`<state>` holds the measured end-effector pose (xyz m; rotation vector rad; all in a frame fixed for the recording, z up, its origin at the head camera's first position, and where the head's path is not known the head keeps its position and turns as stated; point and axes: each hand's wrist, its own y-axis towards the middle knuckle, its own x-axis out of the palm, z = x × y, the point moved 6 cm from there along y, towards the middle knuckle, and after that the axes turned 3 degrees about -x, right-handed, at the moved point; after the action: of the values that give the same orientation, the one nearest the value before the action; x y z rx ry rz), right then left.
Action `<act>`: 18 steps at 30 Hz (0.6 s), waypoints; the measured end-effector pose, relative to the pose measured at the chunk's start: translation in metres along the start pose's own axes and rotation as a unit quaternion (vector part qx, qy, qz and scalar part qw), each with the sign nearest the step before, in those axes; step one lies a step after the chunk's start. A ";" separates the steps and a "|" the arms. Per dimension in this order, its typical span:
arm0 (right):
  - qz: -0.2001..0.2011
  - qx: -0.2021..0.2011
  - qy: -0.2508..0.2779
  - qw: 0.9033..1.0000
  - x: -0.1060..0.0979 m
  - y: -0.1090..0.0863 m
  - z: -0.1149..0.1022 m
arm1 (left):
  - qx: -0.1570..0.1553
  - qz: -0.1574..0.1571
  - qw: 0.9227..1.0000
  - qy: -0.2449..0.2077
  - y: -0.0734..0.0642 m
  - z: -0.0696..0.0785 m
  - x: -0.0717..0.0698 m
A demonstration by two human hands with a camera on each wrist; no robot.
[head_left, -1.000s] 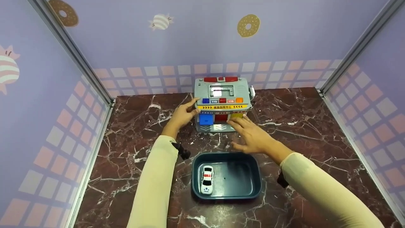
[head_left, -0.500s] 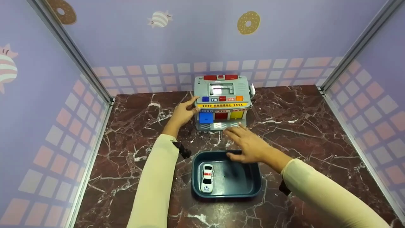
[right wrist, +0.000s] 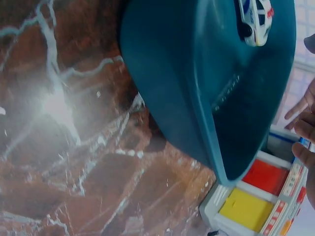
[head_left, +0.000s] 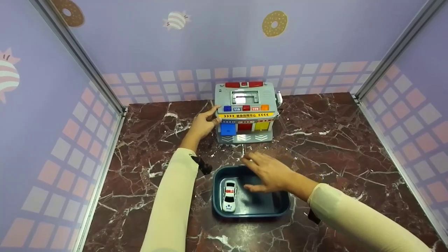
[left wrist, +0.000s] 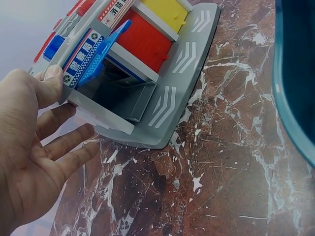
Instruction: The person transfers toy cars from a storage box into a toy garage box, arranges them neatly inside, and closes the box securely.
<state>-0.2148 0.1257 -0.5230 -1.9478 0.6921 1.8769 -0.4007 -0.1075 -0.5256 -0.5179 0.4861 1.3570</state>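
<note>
A grey toy emergency station [head_left: 245,98] with a yellow banner stands near the back wall. At its left roof corner my left hand [head_left: 204,125] pinches the edge; in the left wrist view the thumb lies on the front and the lower fingers spread loosely. The blue door [left wrist: 101,56] is swung up over a dark bay, while the red door [left wrist: 142,42] and yellow door [left wrist: 170,14] are down. My right hand [head_left: 271,173], fingers extended and holding nothing, is over the dark teal tub [head_left: 252,216]. A white toy police car [head_left: 229,196] lies in the tub's left side.
The tub sits in front of the station on a dark red marbled tabletop [head_left: 154,203]. Purple patterned panels [head_left: 224,42] enclose the back and both sides. A white handset-like part [head_left: 279,99] sticks out at the station's right side.
My right hand has moved from the station's yellow door down toward me, over the tub. My left hand keeps its place at the roof corner, and the car lies where it was.
</note>
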 end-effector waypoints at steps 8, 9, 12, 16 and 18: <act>0.000 -0.032 -0.022 0.999 0.012 0.003 -0.023 | 0.002 -0.001 1.000 0.007 -0.001 0.000 0.000; -0.001 -0.035 -0.024 0.999 0.014 0.004 -0.026 | 0.001 0.001 1.000 0.005 -0.001 0.000 -0.001; -0.014 -0.051 -0.029 0.998 0.022 0.008 -0.037 | -0.001 0.002 1.000 -0.002 -0.001 -0.001 -0.001; -0.024 -0.067 -0.039 0.997 0.031 0.014 -0.048 | -0.002 -0.001 1.000 -0.015 0.000 -0.001 0.000; -0.022 -0.064 -0.045 0.997 0.033 0.017 -0.051 | -0.001 -0.003 1.000 -0.017 0.000 -0.001 0.001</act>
<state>-0.1821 0.0802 -0.5510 -1.9235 0.5087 2.0129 -0.4009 -0.1075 -0.5274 -0.4976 0.4543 1.3579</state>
